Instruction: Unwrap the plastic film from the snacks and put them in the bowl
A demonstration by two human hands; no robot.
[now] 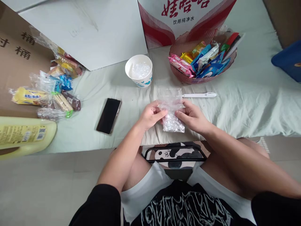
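Between my hands is a clear plastic bag with shiny, clear bits in its lower part and a pinkish tint near its left edge. My left hand pinches its left side between thumb and fingers. From the right, my right hand grips the other side the same way. The bag's flat upper part lies beyond my fingers on the pale green cloth. Just past my right hand rests a white pen-like tool. Farther off stands a paper cup with clear, bubbly-looking material inside.
A pink glass bowl of wrapped snacks stands at back right, before a red and white carton. Left lie a phone, several packaged snacks and a yellow jug. A white box stands behind. The cloth-covered surface ends near my knees.
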